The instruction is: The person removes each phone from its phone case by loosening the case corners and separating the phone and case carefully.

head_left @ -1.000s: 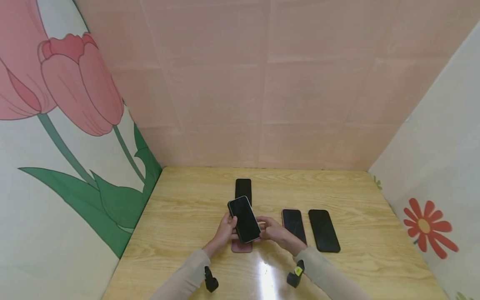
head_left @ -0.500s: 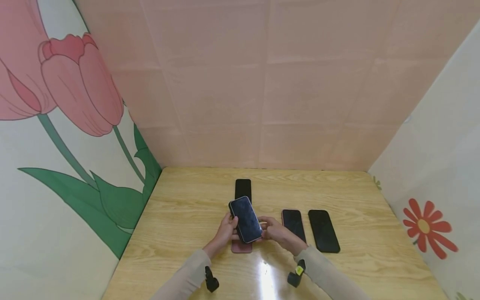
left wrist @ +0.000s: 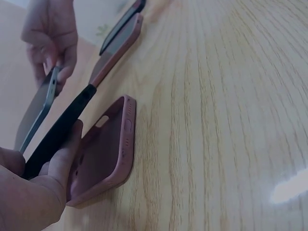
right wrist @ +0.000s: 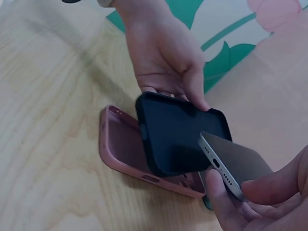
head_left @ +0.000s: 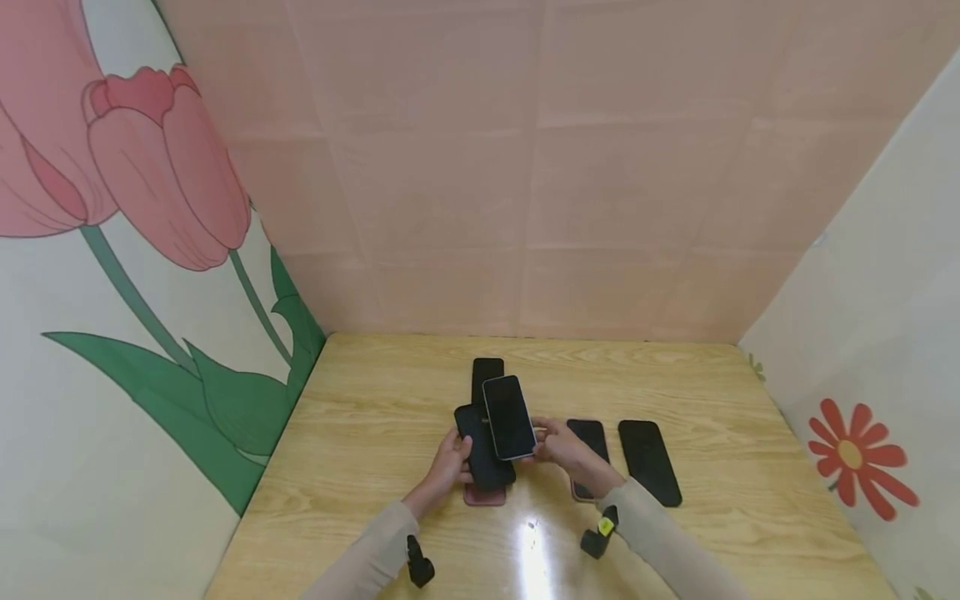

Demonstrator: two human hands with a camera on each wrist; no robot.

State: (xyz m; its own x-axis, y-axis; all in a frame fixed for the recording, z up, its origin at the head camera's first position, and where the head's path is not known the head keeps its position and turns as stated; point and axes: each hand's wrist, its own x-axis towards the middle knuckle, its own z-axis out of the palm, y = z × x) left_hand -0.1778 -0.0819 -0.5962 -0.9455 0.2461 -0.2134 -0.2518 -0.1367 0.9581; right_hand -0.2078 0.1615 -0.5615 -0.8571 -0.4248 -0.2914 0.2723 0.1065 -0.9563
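My left hand (head_left: 448,460) grips a black phone case (head_left: 480,458), thumb on top and fingers beneath. In the right wrist view the hollow inner side of the black phone case (right wrist: 178,137) shows. My right hand (head_left: 564,450) pinches a smartphone (head_left: 511,421) by its lower end; its silver edge with the charging port is visible in the right wrist view. The smartphone is tilted above the right part of the black case and covers some of it in the head view. Under the black case, a pink phone case (left wrist: 126,144) lies on the table, hollow side up.
A black phone-shaped item (head_left: 488,373) lies farther back on the wooden table (head_left: 397,392). To the right lie a dark phone with a pinkish edge (head_left: 588,437), partly behind my right wrist, and a black phone-shaped item (head_left: 649,461). Walls border the table.
The smartphone has come out of the black case, moving up and to the right with my right hand. My left hand stays nearly in place, holding the case, whose inside is now exposed.
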